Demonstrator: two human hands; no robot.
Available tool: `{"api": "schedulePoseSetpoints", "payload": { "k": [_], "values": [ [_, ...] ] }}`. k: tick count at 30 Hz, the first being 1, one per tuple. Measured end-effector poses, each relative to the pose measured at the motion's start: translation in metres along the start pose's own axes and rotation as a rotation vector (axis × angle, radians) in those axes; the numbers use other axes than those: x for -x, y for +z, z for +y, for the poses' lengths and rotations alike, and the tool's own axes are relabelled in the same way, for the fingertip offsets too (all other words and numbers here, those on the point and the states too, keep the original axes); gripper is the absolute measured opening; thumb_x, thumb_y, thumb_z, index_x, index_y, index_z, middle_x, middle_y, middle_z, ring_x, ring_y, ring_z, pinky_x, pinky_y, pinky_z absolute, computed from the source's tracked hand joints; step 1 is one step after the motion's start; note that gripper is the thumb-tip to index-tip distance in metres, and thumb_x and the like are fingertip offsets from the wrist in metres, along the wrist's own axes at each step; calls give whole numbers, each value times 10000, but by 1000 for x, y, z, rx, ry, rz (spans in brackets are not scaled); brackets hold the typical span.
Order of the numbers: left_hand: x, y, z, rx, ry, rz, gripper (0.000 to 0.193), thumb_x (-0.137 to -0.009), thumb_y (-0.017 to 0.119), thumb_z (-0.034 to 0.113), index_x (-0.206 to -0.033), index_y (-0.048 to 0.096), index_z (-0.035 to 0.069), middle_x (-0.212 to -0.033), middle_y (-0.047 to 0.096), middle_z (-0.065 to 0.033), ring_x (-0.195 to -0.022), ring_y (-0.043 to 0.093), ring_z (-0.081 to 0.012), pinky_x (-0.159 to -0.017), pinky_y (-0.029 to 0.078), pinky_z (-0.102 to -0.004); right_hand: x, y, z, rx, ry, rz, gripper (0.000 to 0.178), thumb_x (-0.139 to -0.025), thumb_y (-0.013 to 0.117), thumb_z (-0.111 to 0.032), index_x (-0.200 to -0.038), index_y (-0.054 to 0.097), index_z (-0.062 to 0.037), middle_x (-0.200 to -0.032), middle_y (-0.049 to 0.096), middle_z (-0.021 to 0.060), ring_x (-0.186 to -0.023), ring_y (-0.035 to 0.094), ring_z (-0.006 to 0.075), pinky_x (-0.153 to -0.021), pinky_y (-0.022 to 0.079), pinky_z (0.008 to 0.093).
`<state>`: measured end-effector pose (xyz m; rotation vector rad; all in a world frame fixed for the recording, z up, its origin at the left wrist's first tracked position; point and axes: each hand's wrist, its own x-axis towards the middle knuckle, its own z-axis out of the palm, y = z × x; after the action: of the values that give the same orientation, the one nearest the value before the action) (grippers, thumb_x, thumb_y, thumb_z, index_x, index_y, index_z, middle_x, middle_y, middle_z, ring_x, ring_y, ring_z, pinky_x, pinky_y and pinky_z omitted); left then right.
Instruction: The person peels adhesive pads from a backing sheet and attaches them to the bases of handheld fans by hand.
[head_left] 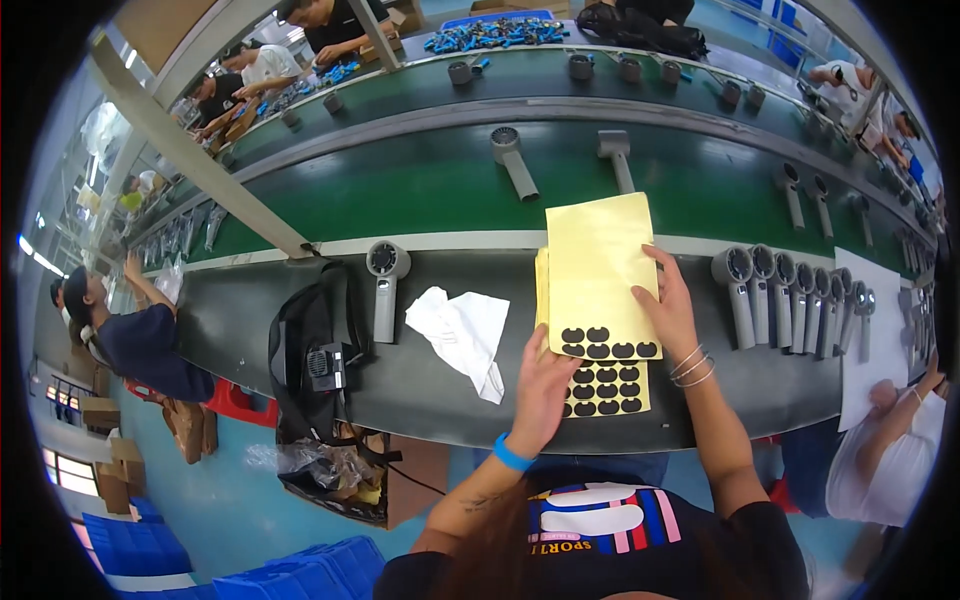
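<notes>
A pale yellow sticker sheet is tilted up off the table in front of me, with a few rows of black rounded stickers along its lower edge. My right hand grips its right edge, thumb on the face. At its lower left corner my left hand pinches the paper, the fingers partly hidden. Beneath lies another yellow sheet with more black stickers. Left of them rest a crumpled white cloth and a grey handheld fan.
Several grey handheld fans line up at the table's right. A black bag hangs over the table edge, above an open box. Beyond runs a green conveyor belt carrying fans. Co-workers sit on both sides; one sleeve is close right.
</notes>
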<state>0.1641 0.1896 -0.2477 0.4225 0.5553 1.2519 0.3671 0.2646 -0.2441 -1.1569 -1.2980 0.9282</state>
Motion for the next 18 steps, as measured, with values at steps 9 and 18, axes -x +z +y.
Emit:
{"api": "schedulePoseSetpoints", "payload": {
  "k": [9,18],
  "values": [
    [25,-60,79,-1716,695,291,498,-792,696,91,-1257,528,31,-1353,463,-205,-1247,419,-413,-1028,359,-447,28,4,-25,33,137,-93,637,-821,626,34,-1387,353,-71,-1062,650,122,-925,642,155,-768,515,255],
    [-6,-103,87,-1786,762,239,291,-834,634,65,-1125,633,60,-1201,588,-178,-1097,533,-412,-918,449,-427,45,8,-14,530,-90,-97,590,-734,705,33,-1286,519,-58,-917,572,62,-665,498,136,-639,452,244]
  ]
}}
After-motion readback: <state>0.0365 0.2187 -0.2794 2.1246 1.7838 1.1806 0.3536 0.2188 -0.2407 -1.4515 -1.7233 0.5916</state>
